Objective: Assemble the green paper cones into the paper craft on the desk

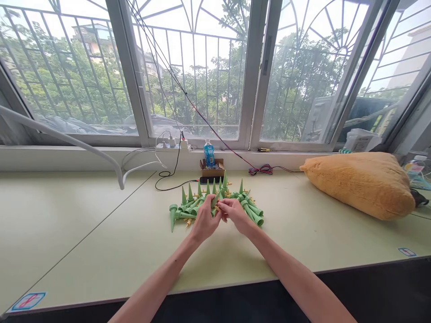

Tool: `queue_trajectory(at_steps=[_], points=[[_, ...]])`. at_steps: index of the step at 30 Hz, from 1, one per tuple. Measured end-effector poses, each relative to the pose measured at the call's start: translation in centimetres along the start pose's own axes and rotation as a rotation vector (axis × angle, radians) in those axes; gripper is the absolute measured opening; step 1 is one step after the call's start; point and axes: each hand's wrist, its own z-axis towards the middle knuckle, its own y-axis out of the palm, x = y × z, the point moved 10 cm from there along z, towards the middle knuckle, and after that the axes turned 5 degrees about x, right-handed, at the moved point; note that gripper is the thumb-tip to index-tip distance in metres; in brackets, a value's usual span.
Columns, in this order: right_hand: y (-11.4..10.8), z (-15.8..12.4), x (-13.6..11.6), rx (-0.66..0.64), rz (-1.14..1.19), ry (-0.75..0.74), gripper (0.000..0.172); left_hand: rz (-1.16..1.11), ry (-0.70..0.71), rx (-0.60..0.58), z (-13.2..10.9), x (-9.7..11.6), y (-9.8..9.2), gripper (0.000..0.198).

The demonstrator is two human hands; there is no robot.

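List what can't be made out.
All in the head view:
Held green cone, lower end: covered by the left hand.
Yellow peg, full shape: tiny, partly covered by the right hand.
Blue bottle, label print: too small.
Black object, full outline: partly behind the cushion.

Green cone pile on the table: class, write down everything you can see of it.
The green cone pile looks plastic: many slim pointed pieces, some with thick collars, mixed with small yellow parts. Several cones point upward at the back; others lie loosely at the sides, the rightmost wide ends appearing open. It rests on the pale table, in front of a cardboard box. One cone is in the left hand; the right hand works close beside it. Both hide the middle.
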Motion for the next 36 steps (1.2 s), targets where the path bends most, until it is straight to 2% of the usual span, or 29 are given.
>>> queue_trajectory(at_steps=[7,12,16,21,24,29,36], points=[[0.3,-0.1,0.7,-0.048,0.137,0.075,0.028,-0.012,0.008,0.029,0.0,0.1,-0.2,0.021],[0.1,-0.1,0.7,-0.006,0.076,0.065,0.027,-0.011,-0.003,0.023,0.0,-0.2,0.0,0.02],[-0.4,-0.1,-0.4,0.076,-0.115,-0.058,0.025,0.003,0.001,0.036,0.0,-0.5,0.0,0.018],[-0.5,-1.0,-3.0,0.173,-0.449,-0.334,0.024,-0.022,-0.004,0.071,0.1,-0.9,-0.2,0.021],[-0.4,-1.3,-3.6,0.187,-0.541,-0.403,0.025,-0.048,-0.031,0.068,0.0,-1.3,-0.3,0.023],[-0.6,-1.1,-3.3,0.186,-0.522,-0.384,0.026,-0.09,-0.06,0.055,0.1,-1.7,-0.1,0.02],[-0.7,-0.5,-2.3,0.146,-0.379,-0.287,0.026,-0.142,-0.058,0.088,0.1,-1.7,-0.3,0.018]])
